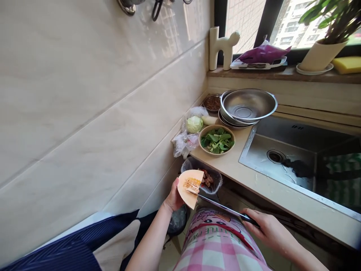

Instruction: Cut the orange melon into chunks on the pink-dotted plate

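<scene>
A wedge of orange squash (pixel 188 188) (it could also be a melon; from this view I cannot tell) is held in the air just beside the counter edge, with yellow seeds and stringy pulp in its hollow. The person's left hand (pixel 174 196) is closed around the wedge from the rind side. The right hand (pixel 267 230) is clamped on the black handle of a long kitchen knife (pixel 225 206), and the blade tip is touching the seed part. The two hands are well apart.

Just behind the wedge stands a clear plastic tub (pixel 212 181) with brown scraps inside. Below the hands is a pink checked apron (pixel 217 248). Farther along the beige counter (pixel 234 174) are a tan bowl of cut green leaves (pixel 217 140), a cabbage half (pixel 194 124) on a plastic bag, stacked steel bowls (pixel 248 106), and a small dish of dark food (pixel 212 102). A steel sink (pixel 246 149) is set into the counter on the right. On the window ledge are a cat-shaped ornament (pixel 224 49), a purple bag (pixel 263 53), a potted plant (pixel 320 56), and a yellow sponge (pixel 346 64).
</scene>
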Demonstrator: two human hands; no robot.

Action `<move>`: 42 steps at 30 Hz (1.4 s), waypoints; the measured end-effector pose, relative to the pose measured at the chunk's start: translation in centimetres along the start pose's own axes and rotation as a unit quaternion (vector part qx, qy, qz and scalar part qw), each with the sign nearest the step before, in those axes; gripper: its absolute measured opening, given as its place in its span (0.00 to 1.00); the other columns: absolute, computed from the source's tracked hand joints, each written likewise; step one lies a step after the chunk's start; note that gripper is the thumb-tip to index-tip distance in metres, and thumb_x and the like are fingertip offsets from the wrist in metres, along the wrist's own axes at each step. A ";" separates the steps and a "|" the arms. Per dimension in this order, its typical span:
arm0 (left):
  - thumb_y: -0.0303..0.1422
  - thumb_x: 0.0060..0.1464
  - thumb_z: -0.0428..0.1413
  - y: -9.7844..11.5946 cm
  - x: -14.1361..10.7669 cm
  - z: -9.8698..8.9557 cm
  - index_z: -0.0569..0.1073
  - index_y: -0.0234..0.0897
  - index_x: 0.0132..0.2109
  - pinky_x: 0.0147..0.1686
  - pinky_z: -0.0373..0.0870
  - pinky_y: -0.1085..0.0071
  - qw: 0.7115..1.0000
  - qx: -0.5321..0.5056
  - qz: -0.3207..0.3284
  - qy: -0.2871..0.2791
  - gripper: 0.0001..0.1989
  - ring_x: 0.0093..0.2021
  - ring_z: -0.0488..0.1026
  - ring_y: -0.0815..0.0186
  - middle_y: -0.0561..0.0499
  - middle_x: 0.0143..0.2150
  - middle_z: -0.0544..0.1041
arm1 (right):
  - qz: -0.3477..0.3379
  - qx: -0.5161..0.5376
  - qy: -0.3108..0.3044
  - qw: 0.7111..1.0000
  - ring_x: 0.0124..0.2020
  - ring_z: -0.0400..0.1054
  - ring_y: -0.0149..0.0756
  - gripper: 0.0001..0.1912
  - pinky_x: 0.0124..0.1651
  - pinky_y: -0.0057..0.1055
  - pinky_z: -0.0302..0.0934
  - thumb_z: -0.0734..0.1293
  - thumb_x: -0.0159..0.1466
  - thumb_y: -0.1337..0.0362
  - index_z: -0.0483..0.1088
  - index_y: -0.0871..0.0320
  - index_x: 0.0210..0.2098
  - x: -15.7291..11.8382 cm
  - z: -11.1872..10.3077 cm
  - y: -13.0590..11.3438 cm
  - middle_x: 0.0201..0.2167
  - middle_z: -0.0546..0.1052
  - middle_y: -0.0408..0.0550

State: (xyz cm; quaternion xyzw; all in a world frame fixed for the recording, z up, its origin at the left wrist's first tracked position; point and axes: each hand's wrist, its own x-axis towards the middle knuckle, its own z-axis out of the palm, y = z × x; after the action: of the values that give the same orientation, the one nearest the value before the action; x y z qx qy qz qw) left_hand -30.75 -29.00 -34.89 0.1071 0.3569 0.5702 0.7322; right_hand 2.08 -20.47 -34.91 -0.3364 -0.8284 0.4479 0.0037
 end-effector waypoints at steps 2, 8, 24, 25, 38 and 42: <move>0.58 0.53 0.41 0.1 0.3 -0.4 0.64 0.25 0.57 0.36 0.67 0.57 1.000 0.003 -0.009 0.002 0.40 0.38 0.73 0.50 0.33 0.44 0.75 | 0.010 0.001 0.011 1.000 0.37 0.73 0.39 0.17 0.38 0.29 0.64 0.56 0.64 0.52 0.69 0.49 0.46 0.1 0.7 0.0 0.38 0.78 0.47; 0.56 0.54 0.43 0.4 0.9 -0.4 0.64 0.27 0.58 0.43 0.65 0.57 0.999 0.017 -0.018 -0.025 0.38 0.46 0.71 0.48 0.35 0.50 0.73 | 0.031 0.000 0.033 0.999 0.36 0.73 0.37 0.16 0.37 0.27 0.64 0.56 0.64 0.53 0.69 0.49 0.46 0.1 1.7 0.3 0.38 0.78 0.45; 0.57 0.54 0.39 0.1 1.7 -1.1 0.65 0.26 0.56 0.32 0.68 0.59 0.998 0.035 -0.035 0.035 0.40 0.32 0.74 0.53 0.34 0.41 0.76 | 0.034 -0.032 0.018 0.999 0.33 0.73 0.37 0.14 0.34 0.28 0.62 0.54 0.66 0.54 0.67 0.48 0.44 1.3 1.9 0.5 0.33 0.77 0.43; 0.58 0.53 0.39 0.1 1.7 -1.3 0.65 0.26 0.57 0.32 0.68 0.59 0.998 0.035 -0.040 0.038 0.40 0.32 0.74 0.53 0.34 0.41 0.76 | 0.036 -0.036 0.018 0.999 0.33 0.73 0.38 0.14 0.34 0.28 0.62 0.54 0.66 0.54 0.66 0.48 0.44 1.4 2.0 0.5 0.34 0.77 0.43; 0.56 0.54 0.41 0.0 1.9 -2.3 0.64 0.30 0.58 0.22 0.68 0.67 0.995 0.038 -0.052 0.078 0.37 0.31 0.76 0.53 0.35 0.43 0.76 | 0.039 -0.016 0.055 0.998 0.29 0.73 0.38 0.16 0.30 0.27 0.60 0.55 0.65 0.52 0.70 0.49 0.41 2.8 1.7 1.1 0.29 0.78 0.45; 0.56 0.54 0.42 0.3 2.4 -2.5 0.65 0.29 0.57 0.25 0.69 0.64 0.996 0.039 -0.039 0.076 0.37 0.30 0.76 0.54 0.33 0.44 0.76 | 0.038 -0.001 0.052 0.998 0.28 0.72 0.37 0.16 0.30 0.27 0.59 0.56 0.64 0.51 0.70 0.49 0.39 3.1 1.1 1.1 0.27 0.77 0.44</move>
State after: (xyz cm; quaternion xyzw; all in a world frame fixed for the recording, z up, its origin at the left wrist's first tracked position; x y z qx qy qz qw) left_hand -32.35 -27.32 -37.48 0.0779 0.4377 0.5332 0.7198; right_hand -0.10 -19.16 -37.30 -0.3904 -0.8140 0.4292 0.0298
